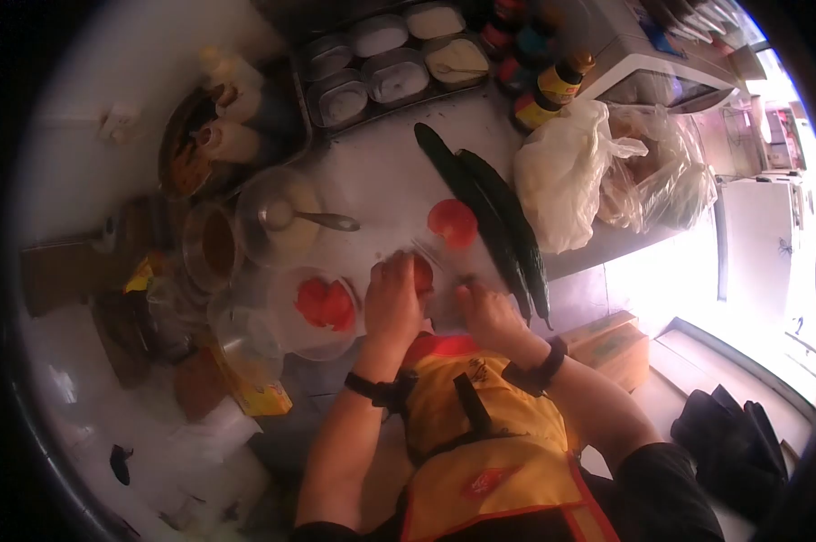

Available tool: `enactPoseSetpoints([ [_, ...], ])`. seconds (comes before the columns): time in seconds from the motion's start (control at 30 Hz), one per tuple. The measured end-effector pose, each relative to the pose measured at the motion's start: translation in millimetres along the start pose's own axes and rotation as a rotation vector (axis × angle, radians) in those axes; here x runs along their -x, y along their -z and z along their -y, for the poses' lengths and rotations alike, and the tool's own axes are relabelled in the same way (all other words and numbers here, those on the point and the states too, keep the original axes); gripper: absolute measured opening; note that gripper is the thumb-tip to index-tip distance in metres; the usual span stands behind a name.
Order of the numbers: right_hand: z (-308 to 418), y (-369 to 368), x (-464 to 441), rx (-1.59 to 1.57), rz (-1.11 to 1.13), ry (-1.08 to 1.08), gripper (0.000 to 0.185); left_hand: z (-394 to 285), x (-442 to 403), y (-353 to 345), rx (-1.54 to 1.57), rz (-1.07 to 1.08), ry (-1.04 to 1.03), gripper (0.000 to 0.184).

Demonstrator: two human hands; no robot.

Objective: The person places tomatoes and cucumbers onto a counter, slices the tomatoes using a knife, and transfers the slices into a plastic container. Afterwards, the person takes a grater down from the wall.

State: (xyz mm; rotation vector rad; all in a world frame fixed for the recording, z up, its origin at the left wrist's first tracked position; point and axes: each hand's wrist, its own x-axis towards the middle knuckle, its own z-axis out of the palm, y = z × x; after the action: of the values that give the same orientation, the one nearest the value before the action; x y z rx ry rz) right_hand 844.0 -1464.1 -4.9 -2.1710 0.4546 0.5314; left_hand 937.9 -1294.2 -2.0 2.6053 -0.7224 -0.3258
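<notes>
My left hand (392,296) is closed around a red tomato (423,275), which shows at the right of its fingers. Beside it, my right hand (493,316) is curled on what looks like a knife, whose blade is faint and mostly hidden between the hands. A tomato half (452,224) lies on the worktop (372,172) just beyond them. Left of my left hand, red tomato pieces (325,304) sit in a clear bowl (310,345). Two long green cucumbers (494,212) lie side by side to the right of the tomato half.
A ladle (322,219) rests over a clear container at the left. Several metal seasoning tins (399,77) stand at the back. A sauce bottle (552,90) and plastic bags (566,172) are at the right. A cardboard box (606,348) sits below the worktop's right edge.
</notes>
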Motion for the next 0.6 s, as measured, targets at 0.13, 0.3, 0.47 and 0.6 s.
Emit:
enactPoseSetpoints([
  [0.13, 17, 15, 10, -0.040, 0.107, -0.031, 0.029, -7, 8, 11, -0.075, -0.096, -0.010, 0.061],
  [0.3, 3, 6, 14, 0.071, 0.040, 0.310, 0.022, 3, 9, -1, 0.092, -0.113, -0.044, 0.049],
  [0.47, 6, 3, -6, 0.063, 0.091, 0.391, 0.019, 6, 10, -3, 0.125, -0.136, -0.078, 0.048],
  [0.6, -1, -4, -7, 0.137, -0.031, 0.511, 0.022, 4, 7, -2, 0.177, -0.157, -0.068, 0.047],
])
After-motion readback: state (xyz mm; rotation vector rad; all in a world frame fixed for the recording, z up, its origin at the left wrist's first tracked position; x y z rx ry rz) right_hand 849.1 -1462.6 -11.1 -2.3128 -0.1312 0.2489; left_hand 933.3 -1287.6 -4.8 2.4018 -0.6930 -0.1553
